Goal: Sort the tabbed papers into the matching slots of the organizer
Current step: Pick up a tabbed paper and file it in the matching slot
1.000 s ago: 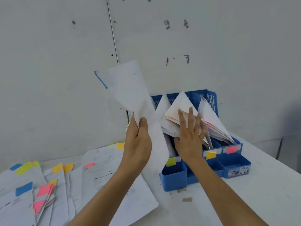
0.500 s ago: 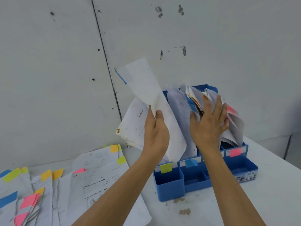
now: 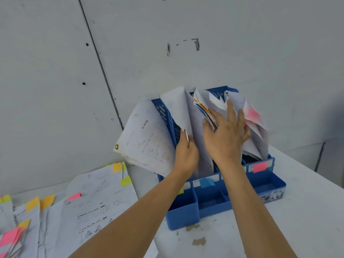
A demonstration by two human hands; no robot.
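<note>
A blue plastic organizer stands on the white table against the wall, its slots stuffed with papers. Its front labels carry a blue tab and a pink tab. My left hand pinches a white sheet that stands inside the slot behind the blue tab. My right hand presses with spread fingers against the papers in the slots to the right, holding them back. A stack of papers leans out of the leftmost slot.
Loose sheets with yellow, orange, green and pink tabs lie spread over the table's left side. The grey wall rises right behind the organizer. The table's right edge runs diagonally past the organizer. Small front trays of the organizer are open.
My left hand has lowered the blue-tabbed sheet from above the organizer down into a slot. My right hand has shifted the neighbouring papers rightward and stays pressed on them.
</note>
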